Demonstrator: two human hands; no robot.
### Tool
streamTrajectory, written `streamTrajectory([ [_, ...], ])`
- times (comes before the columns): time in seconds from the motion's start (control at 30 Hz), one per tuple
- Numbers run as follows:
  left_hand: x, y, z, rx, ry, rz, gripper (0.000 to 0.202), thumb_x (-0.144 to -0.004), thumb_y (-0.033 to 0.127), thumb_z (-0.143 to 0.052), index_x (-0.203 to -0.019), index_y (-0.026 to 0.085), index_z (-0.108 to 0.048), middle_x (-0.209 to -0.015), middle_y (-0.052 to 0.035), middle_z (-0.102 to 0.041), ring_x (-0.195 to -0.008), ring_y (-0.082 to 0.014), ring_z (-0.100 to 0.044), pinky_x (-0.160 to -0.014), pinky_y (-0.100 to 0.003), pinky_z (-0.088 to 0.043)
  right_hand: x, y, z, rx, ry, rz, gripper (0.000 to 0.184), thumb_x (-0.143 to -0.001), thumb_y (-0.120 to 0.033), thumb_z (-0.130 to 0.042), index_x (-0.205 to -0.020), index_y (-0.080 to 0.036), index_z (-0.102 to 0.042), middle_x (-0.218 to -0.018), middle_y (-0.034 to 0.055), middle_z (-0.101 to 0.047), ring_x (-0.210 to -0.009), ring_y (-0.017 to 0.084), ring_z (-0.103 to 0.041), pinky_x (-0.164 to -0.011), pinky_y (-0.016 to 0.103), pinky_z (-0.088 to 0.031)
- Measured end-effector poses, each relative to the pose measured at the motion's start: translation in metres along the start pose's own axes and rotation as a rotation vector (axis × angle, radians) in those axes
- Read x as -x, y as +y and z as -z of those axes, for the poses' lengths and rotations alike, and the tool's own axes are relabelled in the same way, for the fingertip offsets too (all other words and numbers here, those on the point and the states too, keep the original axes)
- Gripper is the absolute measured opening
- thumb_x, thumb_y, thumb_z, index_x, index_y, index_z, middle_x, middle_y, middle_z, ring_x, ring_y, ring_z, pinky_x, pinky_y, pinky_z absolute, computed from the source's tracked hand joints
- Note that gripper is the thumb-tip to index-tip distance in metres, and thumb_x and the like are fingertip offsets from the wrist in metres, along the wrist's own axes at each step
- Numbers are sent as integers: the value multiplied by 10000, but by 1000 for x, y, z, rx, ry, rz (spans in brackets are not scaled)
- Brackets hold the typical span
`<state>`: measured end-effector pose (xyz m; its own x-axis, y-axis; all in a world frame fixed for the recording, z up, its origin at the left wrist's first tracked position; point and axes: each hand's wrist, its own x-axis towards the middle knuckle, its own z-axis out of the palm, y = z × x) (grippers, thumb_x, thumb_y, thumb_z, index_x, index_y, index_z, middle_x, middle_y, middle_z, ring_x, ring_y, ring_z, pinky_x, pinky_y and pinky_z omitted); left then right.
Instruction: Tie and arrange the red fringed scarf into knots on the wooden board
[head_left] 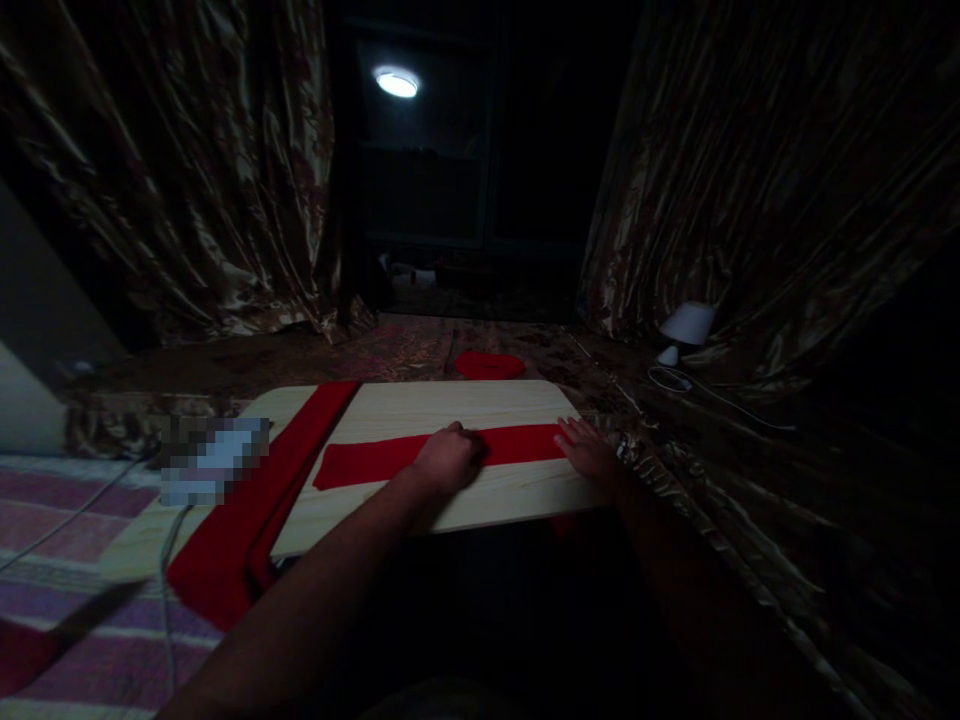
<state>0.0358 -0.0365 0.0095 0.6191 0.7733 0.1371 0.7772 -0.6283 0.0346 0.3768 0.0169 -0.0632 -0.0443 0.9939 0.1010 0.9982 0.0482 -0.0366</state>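
A long red cloth strip [375,458] lies flat across a light wooden board [450,405]. My left hand [448,458] rests on the middle of this strip with its fingers curled down against the fabric. My right hand [589,450] lies at the strip's right end near the board's edge, fingers stretched out flat. A second, wider red cloth [255,510] runs diagonally over the board's left part and hangs off its front edge.
A rolled red cloth [489,365] lies on the patterned floor behind the board. A small white lamp [684,330] with a cable stands at the right. Draped curtains [750,170] close both sides. A blurred white object [217,460] sits at the board's left.
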Motion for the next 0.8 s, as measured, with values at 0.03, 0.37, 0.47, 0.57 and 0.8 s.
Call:
streamTrajectory([
  [0.03, -3, 4, 2, -25, -28, 7, 287, -914, 287, -484, -1064, 232, -723, -1089, -110, -733, -1025, -259, -667, -912, -377, -500, 1, -1, 1, -1, -3, -4, 654, -1016, -574, -225, -1590, -265, -281, -1636, 58, -297, -1511, 263, -234, -1195, 509, -201],
  [0.37, -18, 16, 13, -175, -174, 32, 314, -930, 306, -466, -1022, 183, -740, -974, -158, -746, -901, -295, -707, -782, -384, -535, 3, -5, 4, 4, -9, -23, 645, -1015, -575, -215, -1592, -290, -268, -1643, 35, -281, -1511, 259, -235, -1203, 513, -200],
  [0.47, -20, 20, 15, -193, -194, 44, 311, -933, 296, -476, -1026, 163, -741, -963, -172, -744, -929, -306, -707, -796, -389, -542, 2, -4, 3, -6, -7, -19, 651, -1012, -587, -221, -1590, -293, -272, -1640, 36, -288, -1510, 270, -240, -1195, 536, -215],
  [0.57, -21, 25, 16, -187, -212, 62, 310, -935, 293, -487, -1063, 155, -734, -988, -185, -739, -965, -309, -702, -829, -397, -543, 1, -3, 3, -4, -8, -15, 648, -1013, -579, -223, -1588, -286, -279, -1636, 39, -294, -1507, 277, -248, -1191, 544, -224],
  [0.8, -25, 28, 18, -169, -240, 77, 266, -895, 303, -586, -1085, 181, -726, -1028, -168, -737, -986, -296, -698, -879, -386, -533, 1, -2, 1, -19, 11, 5, 656, -1015, -574, -216, -1584, -257, -303, -1628, 67, -311, -1505, 282, -255, -1192, 541, -226],
])
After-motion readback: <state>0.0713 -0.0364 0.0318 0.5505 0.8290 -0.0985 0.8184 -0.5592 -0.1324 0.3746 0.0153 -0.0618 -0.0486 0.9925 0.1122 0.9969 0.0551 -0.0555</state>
